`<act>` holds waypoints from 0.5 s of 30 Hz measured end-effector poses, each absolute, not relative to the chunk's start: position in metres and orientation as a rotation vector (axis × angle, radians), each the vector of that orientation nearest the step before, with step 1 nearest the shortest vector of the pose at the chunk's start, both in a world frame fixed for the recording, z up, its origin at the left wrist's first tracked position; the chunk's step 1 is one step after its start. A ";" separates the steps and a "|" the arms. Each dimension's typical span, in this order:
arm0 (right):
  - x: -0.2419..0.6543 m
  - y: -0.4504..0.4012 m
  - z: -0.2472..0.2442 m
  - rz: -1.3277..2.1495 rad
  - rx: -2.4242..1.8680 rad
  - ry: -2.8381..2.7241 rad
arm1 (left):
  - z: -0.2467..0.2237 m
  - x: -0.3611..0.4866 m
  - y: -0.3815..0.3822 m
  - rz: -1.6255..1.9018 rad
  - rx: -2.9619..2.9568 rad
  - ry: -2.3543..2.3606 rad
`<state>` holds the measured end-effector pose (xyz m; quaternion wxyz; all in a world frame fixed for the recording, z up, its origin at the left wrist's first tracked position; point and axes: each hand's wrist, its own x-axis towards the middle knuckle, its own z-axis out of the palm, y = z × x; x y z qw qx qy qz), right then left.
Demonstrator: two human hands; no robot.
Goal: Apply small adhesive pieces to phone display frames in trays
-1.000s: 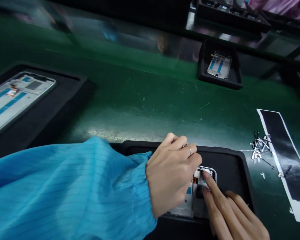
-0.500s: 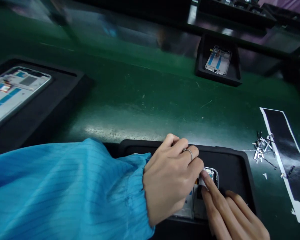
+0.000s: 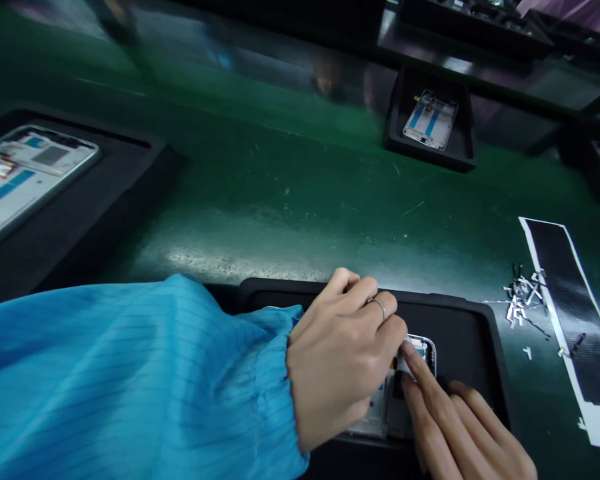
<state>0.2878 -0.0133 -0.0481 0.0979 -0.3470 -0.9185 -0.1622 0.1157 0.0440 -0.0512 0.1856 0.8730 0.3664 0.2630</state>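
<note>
A phone housing (image 3: pixel 375 419) with a metal back plate lies in a black tray (image 3: pixel 463 327) below both hands. My left hand (image 3: pixel 343 363), a ring on one finger, is curled over the housing. Its fingertips are closed and turned away, so whatever they pinch is hidden. My right hand (image 3: pixel 463 427) comes in from the lower right with its fingers extended. Two of its fingertips touch the housing near its rounded end, right beside the left hand's fingers. Much of the housing is covered by the hands.
On the left, another phone housing (image 3: pixel 35 173) rests on a black tray (image 3: pixel 115 180). A smaller black tray (image 3: pixel 395 137) at the back holds a housing with blue strips (image 3: pixel 433 120). To the right lie a heap of small strips (image 3: pixel 523 297) and a black-and-white sheet (image 3: pixel 575 313).
The view has shifted very slightly. Both hands keep the same pose on the phone housing.
</note>
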 end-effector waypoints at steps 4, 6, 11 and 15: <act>0.288 -0.012 -0.048 -0.469 -1.023 -2.733 | -0.052 0.116 0.044 0.748 2.465 1.019; 0.288 -0.012 -0.048 -0.481 -1.013 -2.737 | -0.053 0.116 0.044 0.748 2.473 1.017; 0.288 -0.013 -0.048 -0.521 -1.011 -2.744 | -0.053 0.116 0.044 0.758 2.505 1.034; 0.285 -0.017 -0.047 -0.489 -1.112 -2.744 | -0.052 0.116 0.043 0.754 2.515 1.046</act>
